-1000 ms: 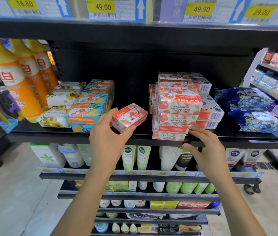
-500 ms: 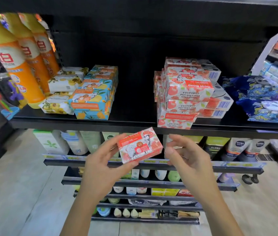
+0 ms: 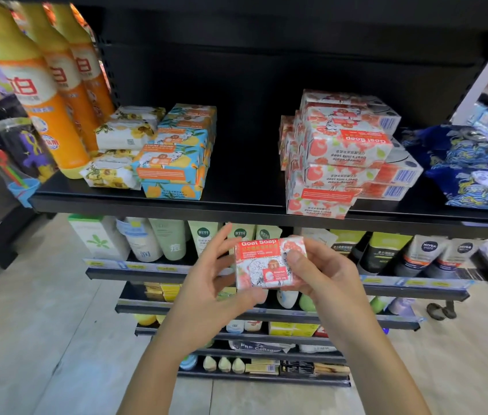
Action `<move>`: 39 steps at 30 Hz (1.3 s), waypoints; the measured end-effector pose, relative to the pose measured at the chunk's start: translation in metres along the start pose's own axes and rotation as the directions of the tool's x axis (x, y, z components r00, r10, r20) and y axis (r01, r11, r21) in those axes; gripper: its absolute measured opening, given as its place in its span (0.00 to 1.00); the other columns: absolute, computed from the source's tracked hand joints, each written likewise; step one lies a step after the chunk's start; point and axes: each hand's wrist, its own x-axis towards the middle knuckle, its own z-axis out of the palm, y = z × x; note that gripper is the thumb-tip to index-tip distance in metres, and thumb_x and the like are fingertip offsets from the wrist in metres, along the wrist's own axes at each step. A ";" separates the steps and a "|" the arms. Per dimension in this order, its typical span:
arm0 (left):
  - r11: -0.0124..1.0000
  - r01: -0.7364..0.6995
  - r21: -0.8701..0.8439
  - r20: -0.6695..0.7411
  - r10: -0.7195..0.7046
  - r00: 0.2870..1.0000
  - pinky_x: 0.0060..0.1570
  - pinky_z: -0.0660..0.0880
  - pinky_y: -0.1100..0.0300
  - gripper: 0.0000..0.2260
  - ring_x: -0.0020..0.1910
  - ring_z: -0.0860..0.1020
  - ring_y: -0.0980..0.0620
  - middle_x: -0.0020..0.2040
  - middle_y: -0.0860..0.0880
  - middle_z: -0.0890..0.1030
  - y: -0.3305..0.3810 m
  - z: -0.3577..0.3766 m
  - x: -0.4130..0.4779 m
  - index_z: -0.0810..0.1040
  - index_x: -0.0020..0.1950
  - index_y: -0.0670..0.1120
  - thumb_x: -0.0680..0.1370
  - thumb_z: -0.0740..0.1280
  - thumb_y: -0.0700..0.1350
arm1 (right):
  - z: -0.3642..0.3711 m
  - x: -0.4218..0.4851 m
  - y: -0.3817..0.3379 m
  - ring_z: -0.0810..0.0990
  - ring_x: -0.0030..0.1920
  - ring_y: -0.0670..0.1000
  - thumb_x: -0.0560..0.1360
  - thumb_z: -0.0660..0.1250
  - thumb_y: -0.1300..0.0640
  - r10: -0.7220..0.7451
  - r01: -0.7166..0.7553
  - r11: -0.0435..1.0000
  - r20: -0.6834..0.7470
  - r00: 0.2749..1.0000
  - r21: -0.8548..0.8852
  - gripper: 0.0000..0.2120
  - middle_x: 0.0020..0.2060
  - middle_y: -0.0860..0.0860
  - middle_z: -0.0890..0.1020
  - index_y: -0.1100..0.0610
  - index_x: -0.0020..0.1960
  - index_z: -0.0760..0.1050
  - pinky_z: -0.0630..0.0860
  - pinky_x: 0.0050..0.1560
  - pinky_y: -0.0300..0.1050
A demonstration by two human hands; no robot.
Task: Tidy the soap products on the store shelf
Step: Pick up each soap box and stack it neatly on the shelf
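I hold soap box two-handed: left hand cups lower-left corner, right hand pinches right end. Box below red stack, slightly left of it. Risk: stack uneven, overhanging; hard placement on top may topple it

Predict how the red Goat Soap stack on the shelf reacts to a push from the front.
Likely shifts box by box, not as one: the red Goat Soap stack is skewed, layers offset. Flat-faced, stiff-looking cartons should slide on the black shelf, not roll. Its bottom box sits at the front lip, so a sideways nudge might drop it.
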 end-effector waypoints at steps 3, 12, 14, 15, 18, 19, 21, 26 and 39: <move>0.995 0.081 -0.052 -0.047 -0.083 0.995 0.60 0.79 0.57 0.24 0.60 0.82 0.59 0.60 0.59 0.84 0.003 0.004 0.000 0.76 0.69 0.57 0.75 0.76 0.57 | 0.000 -0.001 0.001 0.87 0.52 0.55 0.72 0.73 0.51 -0.009 0.009 1.000 -0.014 1.000 0.012 0.19 0.52 0.54 0.87 0.56 0.61 0.81 0.83 0.47 0.44; 0.963 0.125 -0.239 -0.080 -0.148 0.986 0.61 0.77 0.53 0.20 0.59 0.83 0.50 0.57 0.50 0.86 0.001 0.006 0.000 0.81 0.64 0.48 0.73 0.73 0.49 | -0.002 -0.002 -0.001 0.86 0.53 0.52 0.71 0.73 0.48 0.014 -0.013 0.999 0.046 0.999 -0.030 0.24 0.52 0.51 0.87 0.52 0.65 0.78 0.83 0.49 0.44; 0.966 0.122 -0.227 -0.081 -0.144 0.986 0.59 0.77 0.56 0.20 0.59 0.83 0.52 0.57 0.50 0.86 0.001 0.006 0.000 0.81 0.65 0.49 0.73 0.73 0.48 | -0.003 -0.002 -0.001 0.86 0.54 0.49 0.72 0.73 0.46 0.027 -0.024 0.997 0.051 0.998 -0.071 0.23 0.52 0.49 0.87 0.51 0.65 0.78 0.82 0.51 0.43; 0.967 0.122 -0.223 -0.082 -0.144 0.986 0.58 0.77 0.57 0.19 0.59 0.83 0.52 0.57 0.50 0.87 0.001 0.006 0.000 0.81 0.65 0.49 0.73 0.73 0.47 | -0.003 -0.002 -0.001 0.86 0.53 0.48 0.72 0.73 0.47 0.031 -0.027 0.996 0.049 0.998 -0.088 0.22 0.52 0.48 0.87 0.51 0.64 0.78 0.81 0.51 0.42; 0.969 0.130 -0.210 -0.089 -0.152 0.984 0.59 0.77 0.57 0.18 0.60 0.83 0.52 0.57 0.50 0.86 0.000 0.007 0.000 0.80 0.65 0.49 0.75 0.73 0.45 | -0.004 -0.001 -0.001 0.86 0.52 0.49 0.74 0.73 0.50 0.024 -0.019 0.994 0.042 0.999 -0.106 0.16 0.50 0.49 0.87 0.54 0.60 0.81 0.80 0.48 0.37; 0.970 0.134 -0.205 -0.086 -0.154 0.984 0.61 0.77 0.55 0.18 0.60 0.83 0.51 0.58 0.50 0.86 0.000 0.007 0.000 0.80 0.66 0.48 0.76 0.72 0.45 | -0.004 -0.001 -0.001 0.86 0.51 0.50 0.74 0.74 0.51 0.018 -0.014 0.994 0.039 0.999 -0.109 0.15 0.50 0.50 0.87 0.54 0.59 0.81 0.80 0.47 0.37; 0.969 0.142 -0.201 -0.077 -0.160 0.984 0.63 0.76 0.52 0.18 0.62 0.82 0.51 0.59 0.49 0.86 0.000 0.006 -0.001 0.79 0.68 0.48 0.77 0.72 0.44 | -0.004 -0.001 0.000 0.86 0.51 0.51 0.72 0.74 0.51 -0.002 0.006 0.994 0.039 0.999 -0.105 0.17 0.50 0.51 0.87 0.55 0.59 0.81 0.80 0.47 0.38; 0.958 0.181 -0.220 -0.069 -0.201 0.977 0.66 0.76 0.47 0.23 0.61 0.82 0.50 0.59 0.49 0.86 0.002 0.005 -0.001 0.80 0.67 0.49 0.75 0.74 0.59 | -0.005 -0.003 0.001 0.84 0.54 0.50 0.69 0.75 0.51 -0.091 0.097 0.989 0.053 0.994 -0.113 0.18 0.52 0.49 0.87 0.52 0.58 0.81 0.81 0.51 0.44; 0.873 0.213 -0.439 -0.078 -0.273 0.959 0.58 0.81 0.56 0.23 0.58 0.84 0.46 0.55 0.43 0.87 0.008 0.004 -0.001 0.82 0.61 0.40 0.74 0.70 0.55 | 0.002 -0.004 0.005 0.83 0.61 0.51 0.69 0.76 0.60 -0.189 0.202 0.972 0.114 0.975 -0.119 0.22 0.56 0.50 0.86 0.54 0.62 0.79 0.79 0.63 0.56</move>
